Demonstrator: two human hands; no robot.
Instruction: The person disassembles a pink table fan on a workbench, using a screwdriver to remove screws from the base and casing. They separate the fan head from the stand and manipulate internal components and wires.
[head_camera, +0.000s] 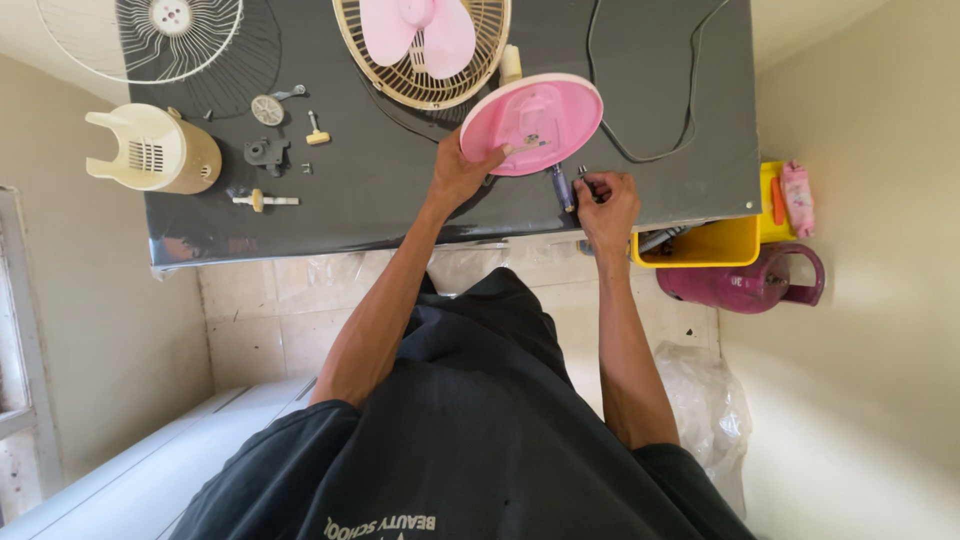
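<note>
A round pink fan base (535, 120) lies tipped on a dark grey tabletop (400, 190), underside toward me. My left hand (462, 170) grips its lower left rim. My right hand (605, 200) is closed on a small screwdriver (563, 187) with a bluish handle, just below the base's right edge. Behind the base lies a cream fan guard (420, 70) with pink blades (420, 30) in it. A black cable (640, 150) curves across the table to the right of the base.
On the left are a cream motor housing (155, 150), a white wire guard (150, 35), and several small loose parts (270, 150). A yellow bin (700, 245) and a magenta gas cylinder (745, 280) stand right of the table. A plastic bag (705, 400) lies on the tiled floor.
</note>
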